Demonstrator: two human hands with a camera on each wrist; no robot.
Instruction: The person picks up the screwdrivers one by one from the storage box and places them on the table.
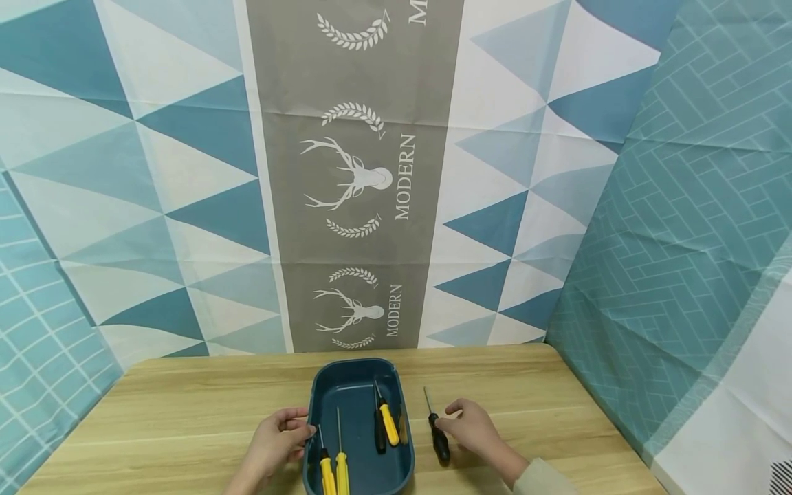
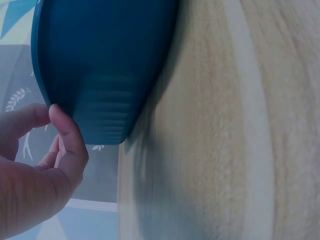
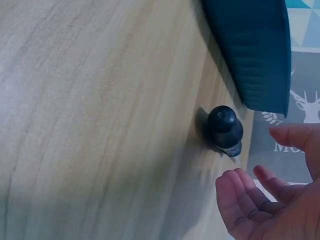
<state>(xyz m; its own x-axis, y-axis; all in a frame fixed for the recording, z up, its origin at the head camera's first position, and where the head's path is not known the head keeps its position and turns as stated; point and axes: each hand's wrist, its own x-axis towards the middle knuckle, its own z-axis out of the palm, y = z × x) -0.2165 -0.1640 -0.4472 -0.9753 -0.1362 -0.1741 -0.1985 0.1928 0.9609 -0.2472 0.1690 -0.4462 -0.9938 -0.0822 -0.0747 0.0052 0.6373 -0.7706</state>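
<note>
A dark blue plastic bin (image 1: pixel 355 474) stands on the wooden table. My left hand (image 1: pixel 278 443) pinches its left rim between thumb and finger; the left wrist view shows this hand (image 2: pixel 50 170) at the rim, beside the bin's ribbed outer wall (image 2: pixel 107 107). To the right of the bin lies a black-handled screwdriver (image 1: pixel 440 440), its shaft pointing away from me. My right hand (image 1: pixel 473 430) is just right of its handle. In the right wrist view the thumb and fingers of that hand (image 3: pixel 275 200) stand apart, a gap separating them from the screwdriver (image 3: pixel 223 125).
Inside the bin, two yellow-handled screwdrivers, one on the left (image 1: pixel 327 474) and one beside it (image 1: pixel 342 471), lie near the front. A yellow one (image 1: pixel 388 423) and a black one (image 1: pixel 380 433) lie along the right wall. Patterned cloth (image 1: pixel 346 227) hangs behind the table (image 1: pixel 185 412).
</note>
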